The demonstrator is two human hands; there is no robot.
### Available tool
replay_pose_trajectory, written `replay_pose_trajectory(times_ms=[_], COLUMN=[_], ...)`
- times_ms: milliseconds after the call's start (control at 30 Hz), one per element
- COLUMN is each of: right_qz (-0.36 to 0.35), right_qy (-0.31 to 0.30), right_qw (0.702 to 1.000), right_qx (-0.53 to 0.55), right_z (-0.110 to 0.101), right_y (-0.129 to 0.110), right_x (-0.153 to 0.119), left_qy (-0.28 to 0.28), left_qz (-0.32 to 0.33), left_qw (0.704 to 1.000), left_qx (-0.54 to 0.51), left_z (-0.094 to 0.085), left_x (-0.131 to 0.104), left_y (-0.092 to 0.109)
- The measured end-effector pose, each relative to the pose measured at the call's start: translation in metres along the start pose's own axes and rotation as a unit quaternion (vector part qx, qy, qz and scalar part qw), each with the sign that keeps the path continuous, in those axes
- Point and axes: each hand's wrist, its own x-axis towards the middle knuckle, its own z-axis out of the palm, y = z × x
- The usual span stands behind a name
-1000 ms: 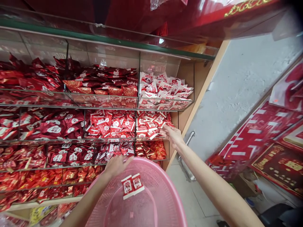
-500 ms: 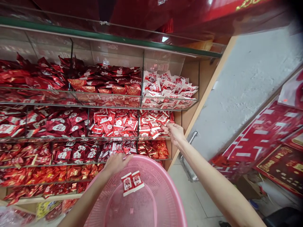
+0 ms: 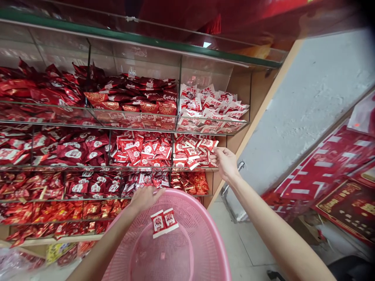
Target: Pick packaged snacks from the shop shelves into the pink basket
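My left hand (image 3: 145, 199) is closed over the far rim of a pink plastic basket (image 3: 215, 230), its fingers wrapped on the edge. Two red-and-white candy packets (image 3: 164, 222), side by side, lie inside on the mesh. Out to the right, my right hand (image 3: 225, 162) pinches the corner of a small red candy packet (image 3: 208, 143) with a white edge, lifted at the top of its compartment. More packets of that kind (image 3: 191, 153) lie heaped just left of my fingertips, behind a low glass front.
Glass shelves hold red wrapped sweets (image 3: 73, 152) in divided bins. White-and-red packets (image 3: 213, 103) fill the bin above my right hand. A wooden side panel (image 3: 258, 113) borders the grey wall (image 3: 316, 86). Red printed goods (image 3: 322, 164) stand at the right.
My right hand has moved slightly right and up, and the pinched packet has shifted right with it. My left hand stays on the basket rim.
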Motion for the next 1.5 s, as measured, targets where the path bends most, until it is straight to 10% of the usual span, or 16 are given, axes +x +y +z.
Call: replay_pose_trajectory(times_ms=[367,700,1033,1500], right_qz=[-0.054,0.217,0.33,0.153], right_qy=[-0.163,-0.506,-0.469,-0.502], right_qw=[0.979,0.806,0.781,0.767], right_qx=[-0.108,-0.216,-0.247,-0.369], right_z=[-0.021,0.011,0.049,0.056], right_y=[-0.002,0.108,0.165,0.188], right_x=[-0.06,-0.118,-0.137,-0.136], left_qy=[-0.011,0.0,-0.001,0.001], left_qz=[-0.007,-0.007,-0.015,-0.016], left_qw=[1.0,1.0,1.0,1.0], left_qx=[-0.007,0.001,-0.002,0.016], left_z=[0.005,0.007,0.004,0.002], left_x=[0.001,0.0,-0.005,-0.006], left_y=[0.001,0.003,0.003,0.007])
